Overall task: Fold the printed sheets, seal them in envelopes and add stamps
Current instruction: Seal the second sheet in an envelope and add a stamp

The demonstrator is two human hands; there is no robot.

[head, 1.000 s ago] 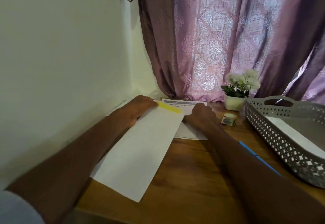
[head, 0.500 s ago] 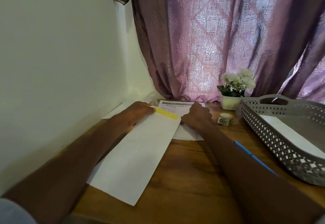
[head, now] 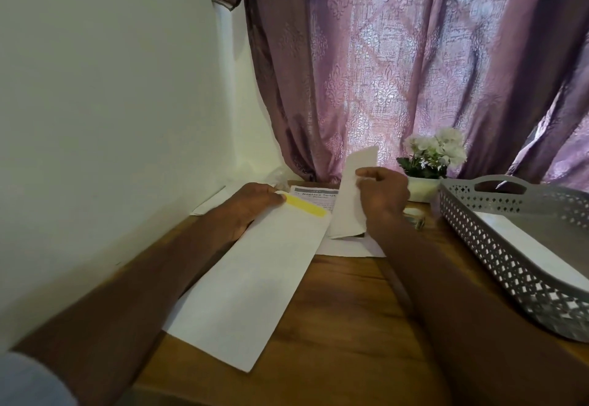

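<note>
A long white envelope (head: 251, 281) lies diagonally on the wooden table, its yellow adhesive strip (head: 305, 205) at the far end. My left hand (head: 251, 203) rests on the envelope's far left corner beside that strip. A folded white sheet (head: 350, 195) stands lifted off the table, and my right hand (head: 382, 195) grips it along its right edge. Beneath and behind it lies a printed sheet (head: 314, 195) with a bold heading. A small roll of stamps (head: 414, 216) sits just right of my right wrist, partly hidden.
A grey perforated basket (head: 497, 246) holding white envelopes stands at the right. A small white pot of white flowers (head: 430, 157) sits by the purple curtain. A white wall runs along the left edge of the table. More white paper (head: 212, 203) lies near the wall.
My right hand has picked the folded sheet up from the printed stack and raised it upright. My left hand stays on the envelope's far corner.
</note>
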